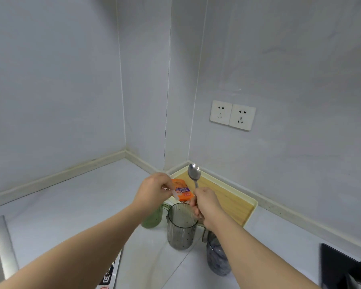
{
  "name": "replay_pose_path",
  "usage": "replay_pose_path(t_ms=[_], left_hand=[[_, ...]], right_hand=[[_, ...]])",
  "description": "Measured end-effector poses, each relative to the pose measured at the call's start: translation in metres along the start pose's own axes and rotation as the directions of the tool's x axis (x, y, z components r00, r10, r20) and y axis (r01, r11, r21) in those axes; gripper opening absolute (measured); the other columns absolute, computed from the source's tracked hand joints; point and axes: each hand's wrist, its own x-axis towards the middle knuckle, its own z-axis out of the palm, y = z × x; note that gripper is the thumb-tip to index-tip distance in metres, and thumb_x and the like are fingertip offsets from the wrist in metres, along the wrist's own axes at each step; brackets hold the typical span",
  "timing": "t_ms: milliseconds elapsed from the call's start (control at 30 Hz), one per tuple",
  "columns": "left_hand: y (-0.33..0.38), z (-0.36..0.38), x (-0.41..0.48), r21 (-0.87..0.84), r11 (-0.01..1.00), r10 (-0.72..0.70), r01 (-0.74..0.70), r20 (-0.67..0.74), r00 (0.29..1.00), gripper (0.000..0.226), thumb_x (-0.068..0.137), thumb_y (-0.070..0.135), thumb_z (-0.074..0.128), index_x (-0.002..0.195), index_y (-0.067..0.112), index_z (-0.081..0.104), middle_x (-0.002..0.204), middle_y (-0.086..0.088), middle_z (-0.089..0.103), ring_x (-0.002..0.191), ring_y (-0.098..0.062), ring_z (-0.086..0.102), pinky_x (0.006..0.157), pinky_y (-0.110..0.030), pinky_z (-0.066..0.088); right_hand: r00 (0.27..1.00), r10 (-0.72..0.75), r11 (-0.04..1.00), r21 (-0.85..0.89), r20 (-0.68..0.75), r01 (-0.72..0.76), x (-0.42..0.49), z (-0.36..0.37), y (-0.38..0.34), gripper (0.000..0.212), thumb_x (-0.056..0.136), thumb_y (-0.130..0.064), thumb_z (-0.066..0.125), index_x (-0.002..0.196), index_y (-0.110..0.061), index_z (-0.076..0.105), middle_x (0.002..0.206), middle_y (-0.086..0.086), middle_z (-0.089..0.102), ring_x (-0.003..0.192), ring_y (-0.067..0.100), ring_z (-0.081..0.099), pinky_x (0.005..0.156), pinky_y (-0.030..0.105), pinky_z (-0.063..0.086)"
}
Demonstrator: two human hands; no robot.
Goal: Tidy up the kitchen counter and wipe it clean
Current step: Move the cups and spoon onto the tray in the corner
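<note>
Left hand (154, 189) pinches the orange packet (182, 190) by its corner, right hand (205, 205) at its 3 o'clock grips the spoon (193, 174) bowl-up, both above the grey cup (180, 228) on the counter (81, 201), 1 green cup (152, 217) at 9 o'clock, tray (233, 199) at 2 o'clock.

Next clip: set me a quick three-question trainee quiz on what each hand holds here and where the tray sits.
1. True or false: the right hand holds the spoon with its bowl pointing up.
2. What does the left hand pinch? A) the orange packet B) a sponge C) a fork
3. Fill in: the wooden tray lies in the ____ of the counter, below the wall sockets.

Key: 1 true; 2 A; 3 corner.
</note>
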Motion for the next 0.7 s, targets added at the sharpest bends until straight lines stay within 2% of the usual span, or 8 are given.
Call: replay_pose_path(t_ms=[133,200,367,500,600,700], left_hand=[[0.013,0.014,-0.002,-0.078,0.996,-0.043,0.045,0.025,0.999,0.010,0.078,0.002,0.067,0.085,0.005,0.073,0.092,0.004,0.052,0.084,-0.012,0.056,0.070,-0.003,0.037],[0.018,0.017,-0.002,-0.075,0.996,-0.041,0.043,0.033,0.999,0.011,0.079,0.003,0.066,0.087,0.005,0.073,0.092,0.004,0.052,0.082,-0.011,0.054,0.072,-0.008,0.037],[0.021,0.018,0.002,-0.024,1.000,0.002,-0.001,0.048,0.999,0.013,0.079,0.005,0.066,0.089,0.006,0.073,0.091,0.005,0.052,0.082,-0.008,0.049,0.064,-0.001,0.034],[0.017,0.012,-0.001,-0.022,1.000,0.013,-0.012,0.077,0.997,0.018,0.083,0.004,0.062,0.099,0.009,0.070,0.099,0.004,0.052,0.086,-0.012,0.057,0.071,-0.007,0.035],[0.001,0.000,-0.005,0.029,0.995,-0.102,0.100,0.079,0.992,0.026,0.087,0.005,0.054,0.109,0.015,0.065,0.112,0.000,0.050,0.086,-0.013,0.053,0.077,-0.016,0.038],[-0.023,-0.018,-0.014,0.125,0.956,-0.280,0.266,0.115,0.953,0.027,0.086,0.004,0.047,0.108,0.012,0.061,0.109,-0.002,0.046,0.093,-0.020,0.052,0.080,-0.024,0.040]], right_hand=[[0.999,-0.003,1.000,-0.028,0.052,0.005,-0.012,-0.005,-0.002,0.025,0.095,-0.028,0.052,0.077,-0.014,0.043,0.060,0.002,0.049,0.034,0.009,0.031,0.034,0.016,0.023],[0.998,-0.008,0.999,-0.032,0.062,0.010,-0.017,-0.008,-0.004,0.024,0.092,-0.025,0.058,0.075,-0.014,0.045,0.064,0.002,0.054,0.037,0.009,0.031,0.035,0.016,0.023],[0.998,-0.003,1.000,-0.014,0.071,0.004,-0.021,-0.011,-0.005,0.022,0.087,-0.019,0.066,0.078,-0.013,0.047,0.074,0.005,0.065,0.039,0.010,0.030,0.037,0.018,0.023],[0.999,-0.012,0.999,-0.044,0.052,0.014,-0.017,-0.005,-0.005,0.018,0.087,-0.012,0.064,0.082,-0.014,0.047,0.077,0.006,0.066,0.031,0.007,0.031,0.033,0.017,0.025],[1.000,-0.010,0.997,-0.075,0.029,0.013,-0.012,0.004,-0.004,0.019,0.082,-0.004,0.063,0.082,-0.013,0.046,0.081,0.010,0.061,0.027,0.005,0.031,0.032,0.017,0.026],[1.000,-0.017,0.995,-0.102,0.021,0.019,-0.006,0.024,-0.002,0.022,0.079,-0.003,0.063,0.084,-0.013,0.044,0.076,0.010,0.053,0.034,0.010,0.033,0.035,0.018,0.026]])
